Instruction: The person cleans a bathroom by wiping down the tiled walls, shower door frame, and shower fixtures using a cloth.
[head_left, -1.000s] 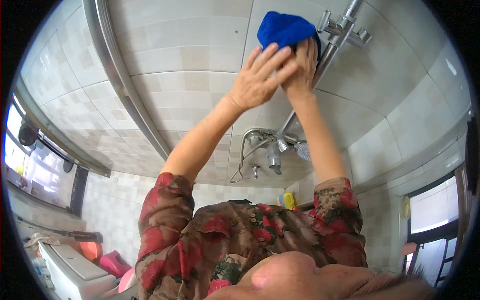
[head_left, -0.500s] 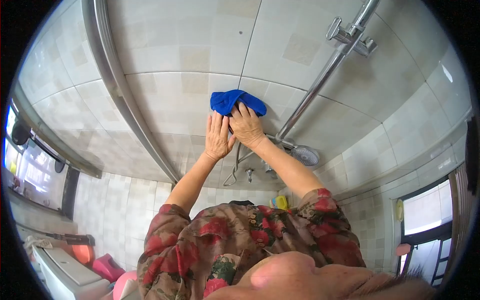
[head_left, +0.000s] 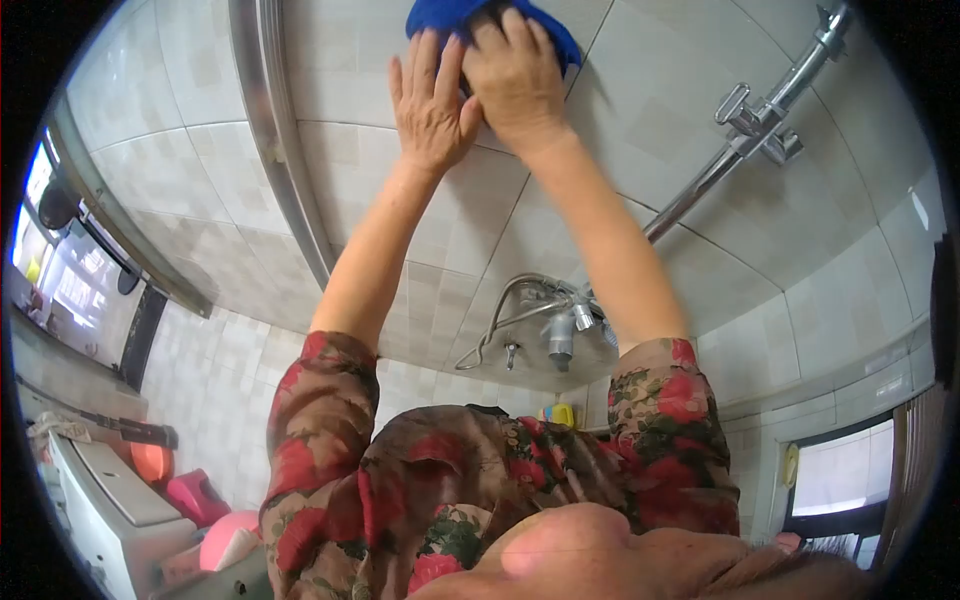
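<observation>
A blue cloth (head_left: 435, 14) lies against the tiled wall (head_left: 440, 225) at the top of the view, partly cut off by the frame edge. My right hand (head_left: 520, 85) presses on it, fingers bent into the fabric and slightly blurred. Beside it, my left hand (head_left: 432, 110) lies flat with its fingers stretched and apart, the tips at the cloth's lower edge. Something dark shows between the two hands, too hidden to name. Both arms reach upward.
A chrome shower rail (head_left: 735, 140) slants on the right. Below my right forearm are the mixer tap (head_left: 560, 300) and hose (head_left: 490, 335). A metal door frame (head_left: 275, 130) runs down the left. A white cabinet (head_left: 115, 500) and pink tub (head_left: 225, 540) stand lower left.
Both hands and the blue cloth have moved up the wall, and my arms are stretched further. The view has shifted, so more of the mixer tap shows.
</observation>
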